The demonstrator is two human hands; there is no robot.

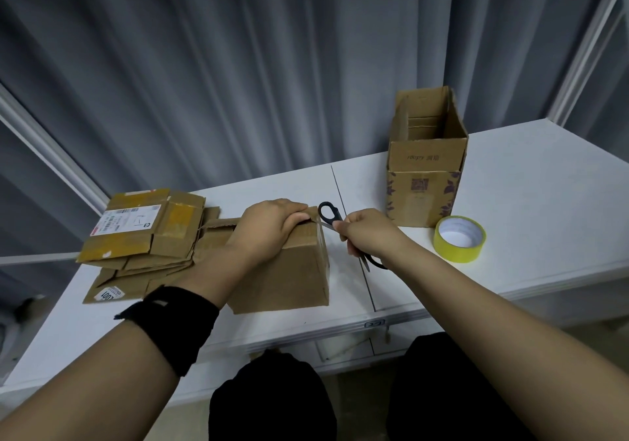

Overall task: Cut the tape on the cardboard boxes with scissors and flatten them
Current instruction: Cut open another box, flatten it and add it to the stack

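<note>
Cardboard boxes come in three lots by our count: one closed box point(289, 270) at the middle of the white worktop point(527, 195), one tall open box point(425, 165) standing well apart at the back right, and one stack of flattened boxes point(143, 236) just beside the closed one on the left, whose layers we cannot count exactly. We also count one pair of scissors point(329, 213), one tape roll point(459, 240) and one wristband point(170, 325). Our left grip point(272, 226) lies palm down on top of the closed box, its fingers curled over the far upper edge and clamped on the cardboard. Our right grip point(369, 234) is wrapped tightly round the scissors just right of that box, the forearm reaching in from the lower right; one black handle loop shows above the fingers, and a thin silver blade reaches to the box edge beside the left fingertips. The closed box is plain matt brown, with sharp corners. The open box has upright flaps and a purple leaf print low on its walls. The top flattened piece carries glossy yellowish tape strips and a white printed label. The tape roll is a yellow ring with a white core, lying flat near the open box. The wristband is black fabric. A grey pleated curtain point(238, 66) hangs behind.
</note>
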